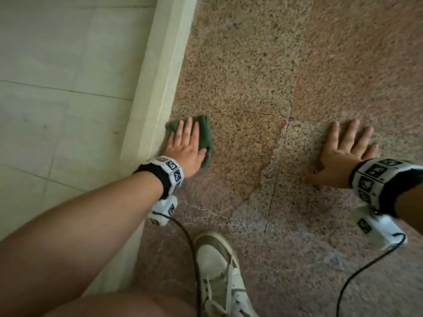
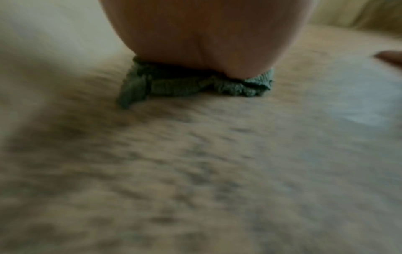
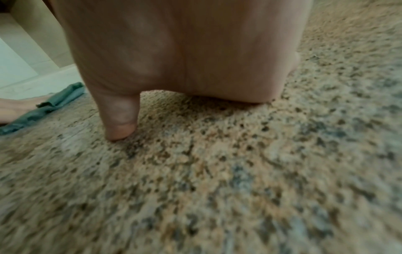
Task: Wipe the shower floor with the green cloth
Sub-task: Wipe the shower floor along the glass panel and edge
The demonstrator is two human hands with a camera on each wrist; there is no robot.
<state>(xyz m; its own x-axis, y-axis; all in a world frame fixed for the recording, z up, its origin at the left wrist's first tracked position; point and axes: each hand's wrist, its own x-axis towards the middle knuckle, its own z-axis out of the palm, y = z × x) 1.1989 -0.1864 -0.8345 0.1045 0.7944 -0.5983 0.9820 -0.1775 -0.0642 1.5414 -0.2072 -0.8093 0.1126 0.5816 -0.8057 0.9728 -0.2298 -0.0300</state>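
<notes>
My left hand (image 1: 186, 147) presses the green cloth (image 1: 204, 131) flat-fingered beside the curb (image 1: 158, 92); right hand (image 1: 343, 154) lies spread on the shower floor (image 1: 251, 76), away from the curb.

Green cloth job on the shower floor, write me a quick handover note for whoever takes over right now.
Left hand: flat, fingers straight, pressing the green cloth onto the speckled shower floor, right beside the pale curb.
Right hand: flat on bare floor, fingers spread, holding nothing.
Done: wiping is under way at the curb edge; a darker patch of floor lies between the hands, possibly damp.
Left: the rest of the floor, judging by the faint whitish streaks near the white shoe.
</notes>
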